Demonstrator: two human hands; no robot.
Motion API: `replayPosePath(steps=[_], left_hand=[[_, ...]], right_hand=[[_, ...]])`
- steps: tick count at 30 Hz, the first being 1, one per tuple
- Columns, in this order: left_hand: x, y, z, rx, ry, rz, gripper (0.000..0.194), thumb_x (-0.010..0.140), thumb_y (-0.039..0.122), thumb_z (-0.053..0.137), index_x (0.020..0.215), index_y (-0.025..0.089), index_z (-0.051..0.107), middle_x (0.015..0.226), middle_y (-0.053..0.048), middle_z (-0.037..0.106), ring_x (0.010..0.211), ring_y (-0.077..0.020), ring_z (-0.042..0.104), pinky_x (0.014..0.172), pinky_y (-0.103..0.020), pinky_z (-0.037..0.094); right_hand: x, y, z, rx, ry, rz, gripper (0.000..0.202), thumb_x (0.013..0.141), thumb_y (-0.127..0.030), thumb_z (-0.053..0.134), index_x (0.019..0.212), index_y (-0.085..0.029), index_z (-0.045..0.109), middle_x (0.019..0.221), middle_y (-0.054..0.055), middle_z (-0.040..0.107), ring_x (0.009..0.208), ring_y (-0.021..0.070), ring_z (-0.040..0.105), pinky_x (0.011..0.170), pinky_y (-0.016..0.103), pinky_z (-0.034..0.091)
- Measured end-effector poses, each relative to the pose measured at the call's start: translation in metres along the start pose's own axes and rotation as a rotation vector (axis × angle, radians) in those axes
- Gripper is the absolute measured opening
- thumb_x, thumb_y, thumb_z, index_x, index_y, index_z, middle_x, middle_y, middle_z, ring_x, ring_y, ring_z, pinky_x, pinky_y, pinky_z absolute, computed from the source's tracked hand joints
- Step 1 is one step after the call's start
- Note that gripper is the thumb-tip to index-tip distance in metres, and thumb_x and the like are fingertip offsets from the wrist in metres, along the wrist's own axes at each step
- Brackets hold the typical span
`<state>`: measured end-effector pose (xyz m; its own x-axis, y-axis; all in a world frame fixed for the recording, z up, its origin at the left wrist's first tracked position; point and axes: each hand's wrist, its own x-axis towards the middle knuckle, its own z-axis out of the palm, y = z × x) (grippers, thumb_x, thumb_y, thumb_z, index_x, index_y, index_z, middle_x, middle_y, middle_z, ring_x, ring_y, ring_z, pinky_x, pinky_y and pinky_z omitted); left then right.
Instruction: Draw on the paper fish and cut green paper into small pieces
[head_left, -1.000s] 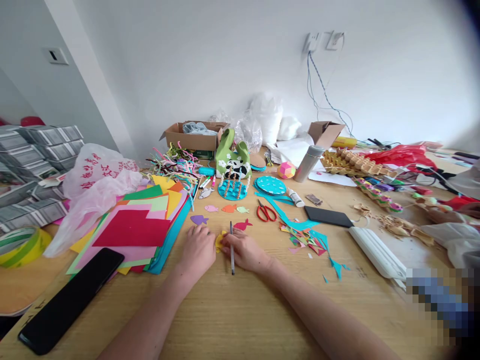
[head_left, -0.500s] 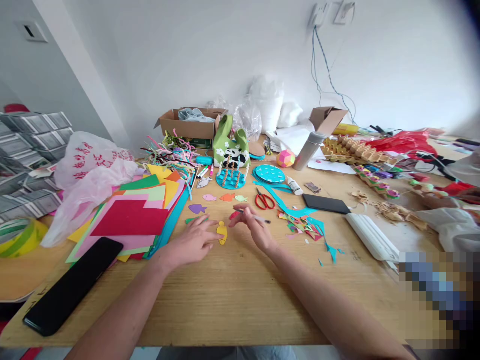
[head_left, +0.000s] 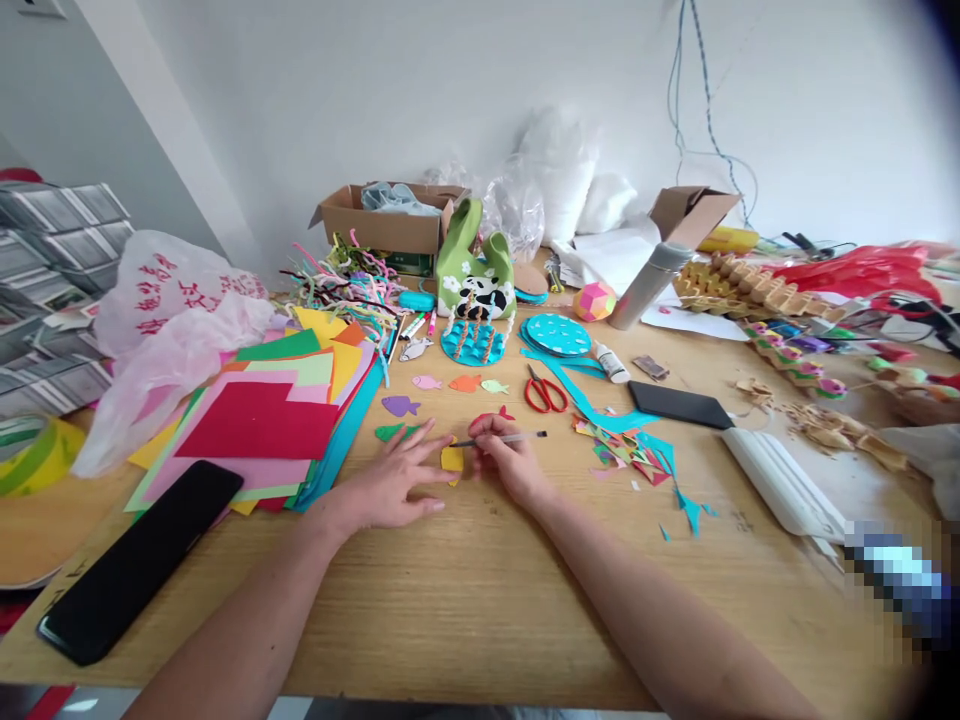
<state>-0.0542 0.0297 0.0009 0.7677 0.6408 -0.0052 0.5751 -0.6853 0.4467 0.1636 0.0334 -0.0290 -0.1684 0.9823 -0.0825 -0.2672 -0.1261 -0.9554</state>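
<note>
- Pen of slim clear plastic [head_left: 525, 437], pinched in my right hand [head_left: 511, 462], has moved in to the yellow paper fish [head_left: 451, 460]; whether its tip touches, I cannot tell.
- The fish lies on the desk [head_left: 465, 610], seemingly steadied: my left hand [head_left: 394, 480] spreads its fingers over it.

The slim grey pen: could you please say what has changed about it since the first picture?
The slim grey pen swung from pointing toward the person to crosswise, its left end by the yellow paper fish. The right hand kept its hold; the red-handled metal scissors stayed put.
</note>
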Motion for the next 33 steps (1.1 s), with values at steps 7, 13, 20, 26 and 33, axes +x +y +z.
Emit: replayPosePath(steps=[7, 13, 20, 26, 33], left_hand=[[0.0, -0.009, 0.002, -0.017, -0.032, -0.024, 0.041, 0.085, 0.036, 0.064, 0.125, 0.038, 0.06, 0.155, 0.001, 0.032, 0.147, -0.0315, 0.006, 0.115, -0.057, 0.01], [0.002, -0.016, 0.006, -0.028, -0.068, -0.012, 0.037, 0.088, 0.043, 0.058, 0.125, 0.038, 0.061, 0.154, 0.002, 0.032, 0.146, -0.0331, 0.008, 0.115, -0.06, 0.008], [0.003, -0.011, 0.005, -0.029, -0.032, -0.036, 0.032, 0.09, 0.04, 0.056, 0.12, 0.036, 0.065, 0.153, 0.003, 0.036, 0.147, -0.0324, 0.006, 0.115, -0.061, 0.009], [0.005, -0.011, 0.005, -0.033, -0.029, -0.023, 0.032, 0.089, 0.039, 0.057, 0.12, 0.035, 0.065, 0.15, 0.002, 0.04, 0.147, -0.0312, 0.005, 0.115, -0.059, 0.007], [0.006, -0.01, 0.004, -0.024, -0.04, -0.054, 0.031, 0.089, 0.044, 0.056, 0.118, 0.036, 0.066, 0.15, 0.002, 0.041, 0.146, -0.0337, 0.007, 0.114, -0.06, 0.012]], right_hand=[[0.0, 0.001, 0.0, -0.12, 0.074, -0.07, 0.016, 0.073, -0.029, 0.066, 0.071, -0.02, 0.052, 0.047, -0.006, 0.053, 0.036, 0.0099, 0.048, 0.034, 0.021, 0.045], [0.002, 0.004, 0.002, -0.194, 0.09, -0.049, 0.018, 0.073, -0.03, 0.068, 0.071, -0.019, 0.053, 0.047, -0.005, 0.055, 0.035, 0.011, 0.05, 0.034, 0.022, 0.045], [0.001, 0.009, 0.003, -0.201, 0.097, -0.042, 0.019, 0.075, -0.029, 0.066, 0.075, -0.021, 0.049, 0.051, -0.004, 0.059, 0.038, 0.0111, 0.054, 0.037, 0.022, 0.048], [0.001, 0.01, 0.003, -0.189, 0.103, -0.039, 0.023, 0.077, -0.035, 0.066, 0.076, -0.021, 0.047, 0.051, -0.004, 0.06, 0.037, 0.0107, 0.053, 0.037, 0.021, 0.046], [0.001, 0.009, 0.004, -0.192, 0.113, -0.038, 0.026, 0.077, -0.038, 0.067, 0.075, -0.021, 0.047, 0.05, -0.004, 0.059, 0.037, 0.0104, 0.053, 0.037, 0.021, 0.047]])
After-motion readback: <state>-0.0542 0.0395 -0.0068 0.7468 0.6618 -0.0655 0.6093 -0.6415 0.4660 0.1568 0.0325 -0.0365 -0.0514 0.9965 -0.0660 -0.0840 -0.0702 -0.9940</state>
